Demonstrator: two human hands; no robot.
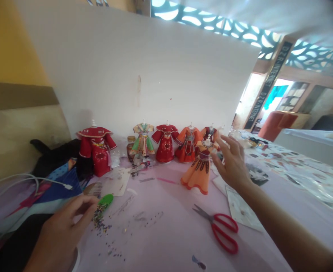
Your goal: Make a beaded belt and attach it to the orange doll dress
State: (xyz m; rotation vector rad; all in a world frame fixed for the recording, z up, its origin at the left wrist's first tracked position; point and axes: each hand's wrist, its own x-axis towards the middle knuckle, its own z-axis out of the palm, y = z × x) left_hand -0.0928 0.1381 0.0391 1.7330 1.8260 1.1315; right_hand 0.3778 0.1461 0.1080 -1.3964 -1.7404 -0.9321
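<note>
My left hand [67, 223] is at the lower left, thumb and fingertips pinched at the edge of a small green cap [106, 200]. Below the cap, a heap of tiny multicoloured beads [99, 219] spills onto the cloth. My right hand [231, 160] has its fingers apart, just right of an orange doll dress [197, 175] on a small stand. The thumb is close to the dress's shoulder; whether it touches is unclear. Red-handled scissors [220, 228] lie partly open in front of that dress.
Several doll dresses stand along the white backboard [155, 68], including a red dress [99, 149] and a green-and-cream dress [143, 139]. A comb [95, 189], tweezers [146, 180], a pink stick [168, 181] and a white cable [67, 186] lie around. Plastic-wrapped pieces [299, 170] cover the right side.
</note>
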